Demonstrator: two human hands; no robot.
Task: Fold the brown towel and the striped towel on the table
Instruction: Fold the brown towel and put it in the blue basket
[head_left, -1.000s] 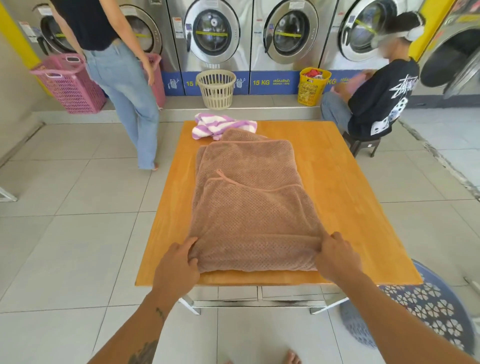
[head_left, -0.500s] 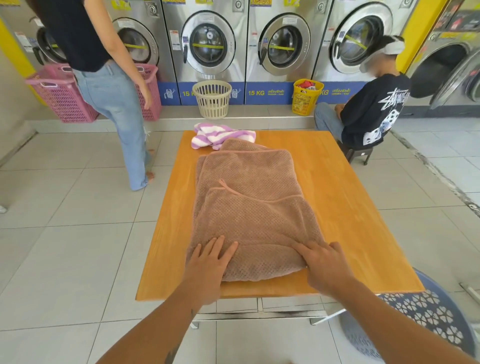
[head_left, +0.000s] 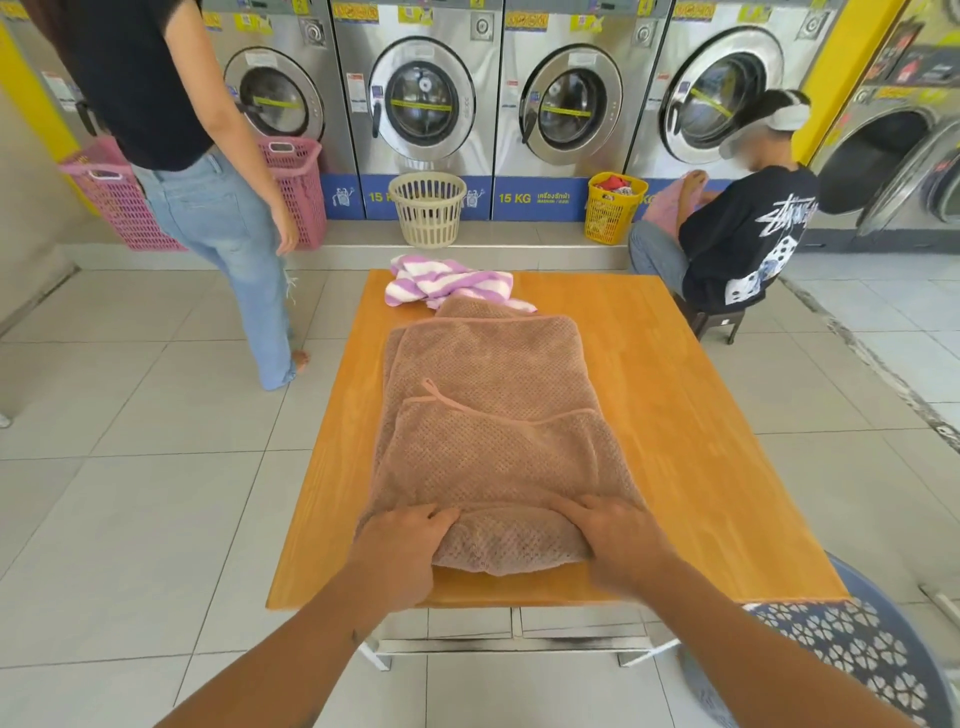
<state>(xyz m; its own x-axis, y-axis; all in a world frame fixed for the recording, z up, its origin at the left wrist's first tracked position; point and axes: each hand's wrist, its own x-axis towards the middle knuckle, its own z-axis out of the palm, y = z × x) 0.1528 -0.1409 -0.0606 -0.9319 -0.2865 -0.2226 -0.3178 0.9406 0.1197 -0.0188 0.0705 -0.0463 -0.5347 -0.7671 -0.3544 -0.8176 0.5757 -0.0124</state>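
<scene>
Both hands are down on the near end of the brown towel (head_left: 493, 426). The left hand (head_left: 402, 545) curls its fingers over the rolled near edge and grips it, and the right hand (head_left: 618, 535) grasps the same edge on the other side, with the cloth bunched up between them. The brown towel lies lengthwise down the middle of the bench (head_left: 685, 441), folded in layers, with a hem and a small loop crossing its middle. Its near end sits just short of the bench's near edge. Its far tip touches the striped towel (head_left: 441, 280), purple and white, crumpled at the far left corner, so that's two towels on the bench. Beyond it, four washing machines (head_left: 421, 104) with round doors stand in a row. A blue panel below them reads "15 KG" (head_left: 514, 198), while the small print beside it and the yellow stickers up top are too blurred to read. Five baskets in all: two pink baskets (head_left: 119, 208) at the left, one cream basket (head_left: 427, 208), one yellow basket (head_left: 613, 213) holding clothes, and one blue-grey basket (head_left: 852, 665) on the floor at near right. There are two other people: a standing person (head_left: 208, 182) in jeans at the left, and a seated person (head_left: 743, 234) on a stool (head_left: 717, 319) at the right, whose shirt print I cannot read.
</scene>
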